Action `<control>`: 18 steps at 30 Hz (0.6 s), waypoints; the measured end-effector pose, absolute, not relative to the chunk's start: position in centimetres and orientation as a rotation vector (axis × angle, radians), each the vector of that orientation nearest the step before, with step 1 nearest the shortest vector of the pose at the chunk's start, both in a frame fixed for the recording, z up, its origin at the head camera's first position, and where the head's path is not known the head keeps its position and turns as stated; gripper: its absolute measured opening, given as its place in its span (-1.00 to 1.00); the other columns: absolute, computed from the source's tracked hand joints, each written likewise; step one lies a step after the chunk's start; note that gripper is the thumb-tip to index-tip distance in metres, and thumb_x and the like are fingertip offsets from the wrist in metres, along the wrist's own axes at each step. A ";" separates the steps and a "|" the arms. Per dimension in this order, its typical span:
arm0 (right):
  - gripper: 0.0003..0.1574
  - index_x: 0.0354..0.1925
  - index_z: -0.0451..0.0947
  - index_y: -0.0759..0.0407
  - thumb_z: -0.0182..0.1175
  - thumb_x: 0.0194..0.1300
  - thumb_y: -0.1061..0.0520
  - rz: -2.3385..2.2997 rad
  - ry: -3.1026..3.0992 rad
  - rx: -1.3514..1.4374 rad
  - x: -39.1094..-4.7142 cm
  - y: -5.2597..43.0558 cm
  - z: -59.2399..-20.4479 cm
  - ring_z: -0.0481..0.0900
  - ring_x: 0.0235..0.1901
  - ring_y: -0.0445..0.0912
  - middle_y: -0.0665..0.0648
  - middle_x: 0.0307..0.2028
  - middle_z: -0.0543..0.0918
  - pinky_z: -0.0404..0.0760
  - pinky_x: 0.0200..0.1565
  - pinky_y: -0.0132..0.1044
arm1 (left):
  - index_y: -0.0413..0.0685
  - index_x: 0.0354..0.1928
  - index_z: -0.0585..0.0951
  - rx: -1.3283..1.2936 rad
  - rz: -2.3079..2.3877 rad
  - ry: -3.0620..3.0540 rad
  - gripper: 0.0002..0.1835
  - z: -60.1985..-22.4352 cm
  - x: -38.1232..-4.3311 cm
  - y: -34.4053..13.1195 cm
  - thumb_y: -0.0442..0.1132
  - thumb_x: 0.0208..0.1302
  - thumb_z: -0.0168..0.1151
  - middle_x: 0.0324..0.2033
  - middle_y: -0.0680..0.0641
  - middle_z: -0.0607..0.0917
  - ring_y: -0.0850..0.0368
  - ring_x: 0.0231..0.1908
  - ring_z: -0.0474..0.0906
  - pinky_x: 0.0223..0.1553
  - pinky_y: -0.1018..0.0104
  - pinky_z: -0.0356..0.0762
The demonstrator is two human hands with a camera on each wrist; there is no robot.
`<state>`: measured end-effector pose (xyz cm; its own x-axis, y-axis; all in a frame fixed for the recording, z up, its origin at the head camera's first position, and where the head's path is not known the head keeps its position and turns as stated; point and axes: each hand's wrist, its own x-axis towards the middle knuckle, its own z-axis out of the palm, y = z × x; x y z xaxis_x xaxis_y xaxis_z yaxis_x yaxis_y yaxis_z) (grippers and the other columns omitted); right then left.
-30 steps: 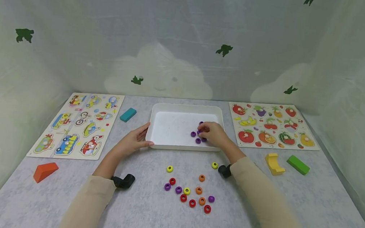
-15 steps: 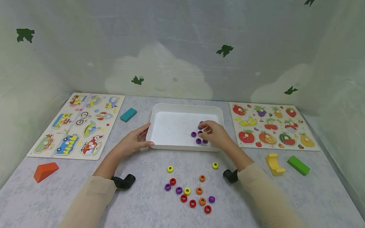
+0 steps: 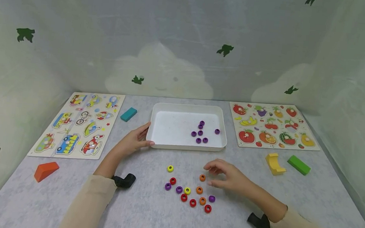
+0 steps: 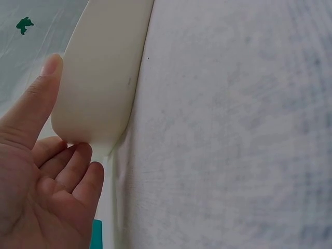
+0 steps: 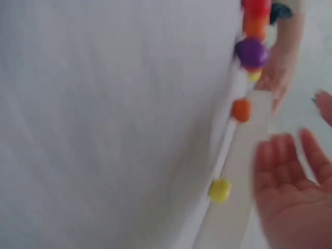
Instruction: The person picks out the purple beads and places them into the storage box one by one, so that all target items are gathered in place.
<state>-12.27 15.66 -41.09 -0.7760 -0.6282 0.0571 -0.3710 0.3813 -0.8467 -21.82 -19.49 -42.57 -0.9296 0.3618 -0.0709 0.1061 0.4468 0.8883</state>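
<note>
My left hand [image 3: 133,141] grips the near left corner of a white tray [image 3: 183,147], thumb along its front and fingers at its side. In the left wrist view, the thumb lies against the tray wall [image 4: 98,67] and the bent fingertips touch the corner. Several purple beads [image 3: 200,133] lie in the tray's right half. My right hand [image 3: 232,178] hovers over the table with loosely bent fingers and nothing in them, just right of an orange bead [image 3: 202,178]. Red, orange, yellow and purple beads lie scattered in front of the tray. A yellow bead [image 5: 220,191] shows near the hand in the right wrist view.
A vehicle puzzle board [image 3: 78,125] lies at the left, a fruit puzzle board [image 3: 272,127] at the right. Around them are a teal block [image 3: 128,114], an orange wedge [image 3: 46,171], a yellow curved block [image 3: 274,164] and a green block [image 3: 299,165]. Curtains enclose the table.
My right hand let go of a purple bead in the tray, then moved back toward the front right, over the table. My left hand has stayed on the tray corner.
</note>
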 end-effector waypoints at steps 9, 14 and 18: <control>-0.63 -0.19 0.42 -0.04 0.20 -0.05 0.03 -1.165 2.246 -0.812 -9.3 16.4 -42.6 0.40 -0.31 -0.19 -0.10 -0.28 0.48 0.44 -0.25 -0.40 | 0.02 0.25 -0.06 0.416 1.483 2.435 -0.08 -42.6 -21.8 -19.5 -0.07 -0.13 0.25 0.21 0.06 -0.03 0.20 0.16 -0.05 0.12 0.31 0.02; -0.79 -0.29 0.46 -0.14 0.15 0.01 0.03 -1.039 2.286 -0.886 -9.0 16.3 -42.8 0.39 -0.38 -0.26 -0.19 -0.34 0.48 0.45 -0.34 -0.45 | 0.03 0.25 -0.07 0.433 1.471 2.434 -0.08 -42.5 -21.8 -19.5 -0.05 -0.12 0.24 0.21 0.05 -0.04 0.19 0.16 -0.05 0.12 0.30 0.01; -0.82 -0.30 0.48 -0.10 0.14 0.02 0.06 -1.078 2.297 -0.891 -9.4 16.2 -42.2 0.40 -0.37 -0.27 -0.16 -0.36 0.49 0.45 -0.32 -0.44 | 0.04 0.25 -0.07 0.431 1.489 2.422 -0.08 -42.5 -21.8 -19.5 -0.05 -0.13 0.24 0.21 0.05 -0.04 0.19 0.16 -0.06 0.13 0.30 0.00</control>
